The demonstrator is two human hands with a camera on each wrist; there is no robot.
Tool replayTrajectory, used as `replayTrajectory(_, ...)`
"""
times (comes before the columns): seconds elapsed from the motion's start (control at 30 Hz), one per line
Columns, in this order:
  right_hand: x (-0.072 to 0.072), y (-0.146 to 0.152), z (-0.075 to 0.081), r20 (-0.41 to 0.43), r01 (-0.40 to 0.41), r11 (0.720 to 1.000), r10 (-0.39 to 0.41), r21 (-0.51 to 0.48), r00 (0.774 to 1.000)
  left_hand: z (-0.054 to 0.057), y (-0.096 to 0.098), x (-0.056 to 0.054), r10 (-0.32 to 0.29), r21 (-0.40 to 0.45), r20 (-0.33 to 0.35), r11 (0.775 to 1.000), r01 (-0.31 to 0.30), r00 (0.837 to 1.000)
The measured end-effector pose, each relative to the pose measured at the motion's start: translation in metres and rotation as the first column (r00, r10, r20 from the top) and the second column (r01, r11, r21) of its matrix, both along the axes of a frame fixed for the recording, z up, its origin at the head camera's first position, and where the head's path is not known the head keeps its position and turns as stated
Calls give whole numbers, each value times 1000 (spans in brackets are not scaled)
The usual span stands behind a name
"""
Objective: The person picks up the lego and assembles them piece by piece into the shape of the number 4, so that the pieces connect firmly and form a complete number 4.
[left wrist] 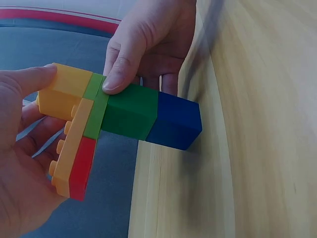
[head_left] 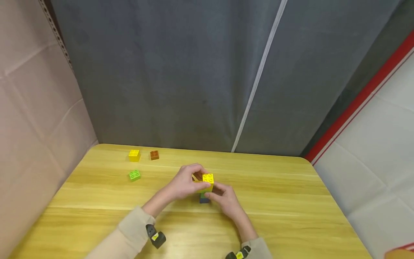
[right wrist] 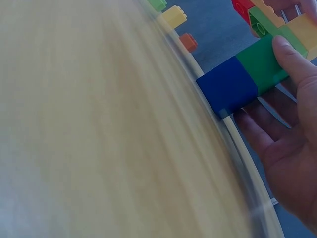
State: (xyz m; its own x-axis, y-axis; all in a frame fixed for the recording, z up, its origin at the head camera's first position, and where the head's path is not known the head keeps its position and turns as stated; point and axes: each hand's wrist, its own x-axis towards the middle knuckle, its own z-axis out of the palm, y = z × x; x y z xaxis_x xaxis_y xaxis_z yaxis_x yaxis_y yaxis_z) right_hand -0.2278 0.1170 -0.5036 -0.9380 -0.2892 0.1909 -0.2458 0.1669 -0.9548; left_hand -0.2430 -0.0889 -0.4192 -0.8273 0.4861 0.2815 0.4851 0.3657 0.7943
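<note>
When viewed from the head camera, block assembly (head_left: 208,178): held upright between both hands, raised above the tabletop (head_left: 275,201) near the middle of its width, with studs uppermost.
Left hand (head_left: 187,181): grasping the assembly near its top with curled fingers; pressing the thumb against the yellow top block (left wrist: 64,89).
Right hand (head_left: 228,201): gripping the same assembly lower down, from the opposite side, with thumb laid across the seam of light green and dark green and with the other fingers partly hidden behind.
Column, left wrist view: built downward from the yellow top block through light-green piece (left wrist: 100,109) and dark-green block (left wrist: 130,110) to dark-blue block (left wrist: 176,119) at the lower end.
Side arm: projecting from the column toward the left palm; composed of a studded orange-yellow strip (left wrist: 74,148) lying over both the light-green piece and the red block (left wrist: 81,168).
Loose yellow block (head_left: 134,155): resting near the far left of the tabletop, well apart from the hands.
Brown block (head_left: 154,155): resting near the loose yellow block, on its right.
Lime block (head_left: 134,175): resting in front of the loose yellow block, with studs up.
Backdrop: hung with a dark grey curtain (head_left: 181,79).
</note>
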Motion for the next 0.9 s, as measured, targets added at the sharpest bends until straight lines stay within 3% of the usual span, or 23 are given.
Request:
replayTrajectory(0.4,2,2,-1,7,-5,1000,5,-5,1000,-4,2,1,11,6,17,1000,-11,1000)
replayTrajectory(0.63,-1,0,1,-9,12,1000,-12,3,1000,1,1,-2,-1,4,11,1000,0,1000)
replayTrajectory(0.9,2,2,0,-9,-24,998,25,52,1000,-7,0,2,7,21,13,1000,-7,1000)
